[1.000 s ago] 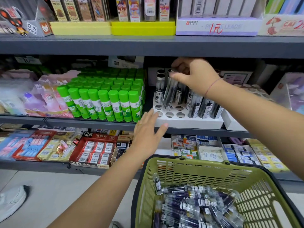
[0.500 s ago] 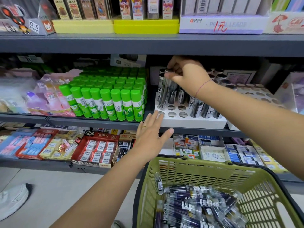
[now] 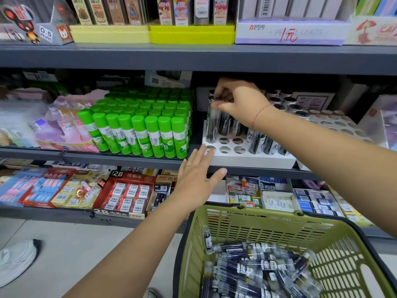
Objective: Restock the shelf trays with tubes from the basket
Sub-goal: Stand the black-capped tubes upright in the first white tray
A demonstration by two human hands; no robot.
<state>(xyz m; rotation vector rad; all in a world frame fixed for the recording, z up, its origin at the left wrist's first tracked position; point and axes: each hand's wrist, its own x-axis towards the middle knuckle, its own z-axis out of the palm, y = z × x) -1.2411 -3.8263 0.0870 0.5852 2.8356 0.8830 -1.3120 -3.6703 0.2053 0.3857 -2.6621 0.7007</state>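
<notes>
Reaches up to the middle shelf with the right hand. Pinches the cap end of a clear tube between thumb and curled fingers. Holds it nearly upright, lower end down at a hole on the left edge of the white tray, right beside other dark-labelled tubes standing in the rows behind and to the right. Round open holes along the tray's front rows.

Stretches the left hand out flat, palm down, fingers straight and slightly spread, gripping nothing, a ring on one finger. Fingertips at the tray's front left corner; cannot tell whether touching it.

Lower right, below both arms: green basket with a heap of tubes lying on their sides, one more leaning upright against the back wall.

Just left of the tray, on the same shelf: a packed block of green glue sticks. To the right: a second white tray, dark-capped tubes at its back.
</notes>
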